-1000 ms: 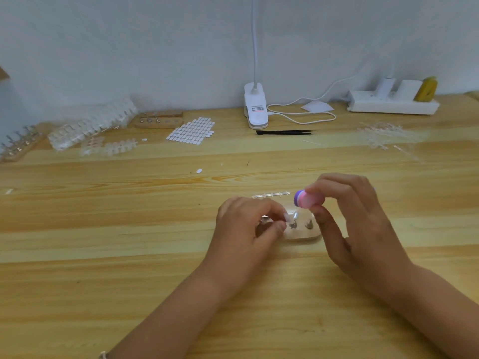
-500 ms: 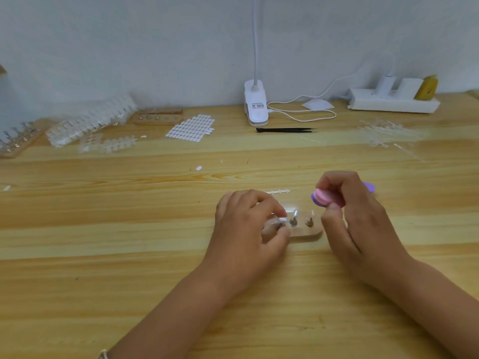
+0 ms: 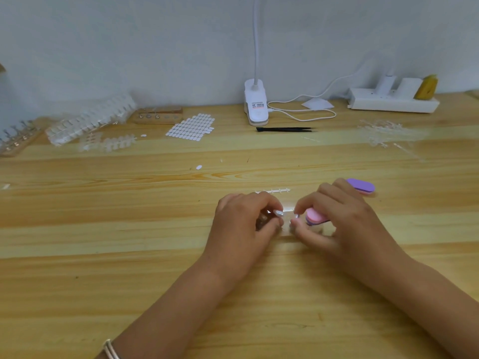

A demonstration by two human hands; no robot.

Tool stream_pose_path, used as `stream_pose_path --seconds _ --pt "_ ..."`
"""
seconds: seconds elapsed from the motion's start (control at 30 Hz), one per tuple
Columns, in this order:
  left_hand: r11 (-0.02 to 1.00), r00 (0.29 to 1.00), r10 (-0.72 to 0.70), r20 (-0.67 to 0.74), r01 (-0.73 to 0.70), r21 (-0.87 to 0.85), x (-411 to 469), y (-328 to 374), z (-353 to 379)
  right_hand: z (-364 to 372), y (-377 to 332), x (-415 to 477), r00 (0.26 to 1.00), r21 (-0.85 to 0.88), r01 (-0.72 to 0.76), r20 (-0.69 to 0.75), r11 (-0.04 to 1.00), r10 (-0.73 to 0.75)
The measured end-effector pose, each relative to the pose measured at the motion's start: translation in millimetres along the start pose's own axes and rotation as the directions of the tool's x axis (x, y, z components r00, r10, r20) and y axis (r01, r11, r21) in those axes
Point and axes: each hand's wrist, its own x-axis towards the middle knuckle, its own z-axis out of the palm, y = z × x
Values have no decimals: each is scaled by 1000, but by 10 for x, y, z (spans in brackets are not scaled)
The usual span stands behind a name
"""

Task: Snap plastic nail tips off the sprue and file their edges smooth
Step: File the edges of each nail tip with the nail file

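One second earlier, held the file (image 3: 315,216) raised in the right hand (image 3: 342,221), pink end above the wooden holder. By this moment, had lowered and swung it nearly flat, pink end toward the left hand (image 3: 243,224), purple end poking out past the knuckles. Kept it clamped under curled fingers, with thumb and forefinger pinching toward the centre. Closed the left thumb and fingertips on what looked like a small glossy nail tip (image 3: 278,213), just beside the right fingertips and low over the desk (image 3: 155,255). Hid the wooden holder beneath both hands. Read as regripping the tip between both hands, with no filing stroke yet begun.

Left the bare sprue strip (image 3: 272,190) lying just beyond the knuckles. Farther back, touched nothing: black tweezers (image 3: 285,129), sticker sheet (image 3: 191,126), clip lamp (image 3: 256,104), clear sprues (image 3: 90,120) heaped at the left, a looser sprue pile (image 3: 383,130) at the right, power strip (image 3: 391,99) by the wall.
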Motion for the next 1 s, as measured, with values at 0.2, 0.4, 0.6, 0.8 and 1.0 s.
stream_pose_path --seconds 0.2,0.4,0.6,0.8,1.0 --pt "953 941 304 -149 -301 43 -40 46 -49 -200 -60 27 986 402 -158 10 902 169" --pt "923 900 354 -256 -381 -62 -130 128 -81 -222 -80 22 977 607 -212 159 766 144" --pt "932 980 94 -178 -149 -330 -203 195 -147 -180 70 -24 971 700 -230 114 677 212" --pt "864 994 -52 -97 -4 -504 -202 226 -160 -60 -58 -98 990 461 141 -71 876 -122" --pt "839 993 -93 -72 39 -542 -192 185 -174 -95 -3 -53 972 298 190 -188 935 -137"
